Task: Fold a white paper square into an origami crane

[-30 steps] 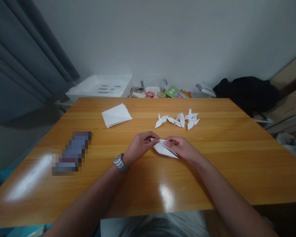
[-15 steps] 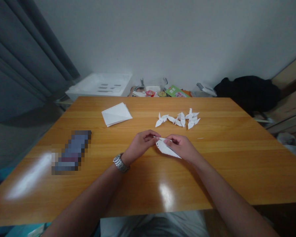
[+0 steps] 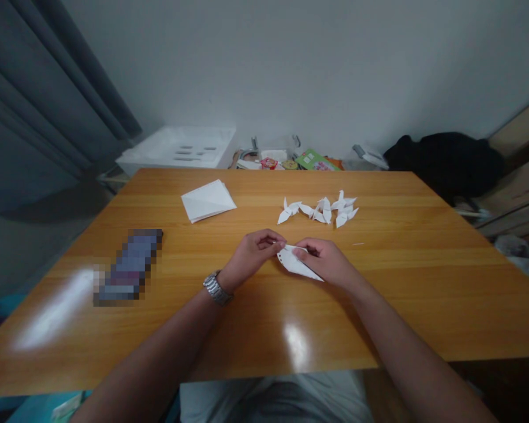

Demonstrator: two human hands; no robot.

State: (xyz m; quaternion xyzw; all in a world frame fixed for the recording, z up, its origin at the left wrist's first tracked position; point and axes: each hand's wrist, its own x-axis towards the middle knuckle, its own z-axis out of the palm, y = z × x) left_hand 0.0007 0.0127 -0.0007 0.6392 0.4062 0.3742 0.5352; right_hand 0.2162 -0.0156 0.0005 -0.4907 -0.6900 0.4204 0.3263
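A folded piece of white paper [image 3: 297, 262] with small dark holes along its left edge is held over the table between both hands. My left hand [image 3: 258, 254], with a metal watch [image 3: 217, 288] on its wrist, pinches the paper's upper left corner between thumb and fingers. My right hand [image 3: 324, 258] grips the right side, thumb on top and fingers behind, partly hidden. Beyond the hands lie several folded paper cranes [image 3: 321, 210] in a cluster. To their left rests a small stack of white paper sheets [image 3: 208, 201].
The wooden table [image 3: 255, 329] carries a pixelated phone-like object [image 3: 132, 264] on the left. A thin white strip [image 3: 358, 244] lies to the right. Behind the table are a white plastic tray [image 3: 180, 147], a green booklet [image 3: 315, 160] and a black cloth heap [image 3: 443, 164].
Both hands keep their hold on the paper with barely any movement. The whole view has shifted slightly, so things appear a little higher.
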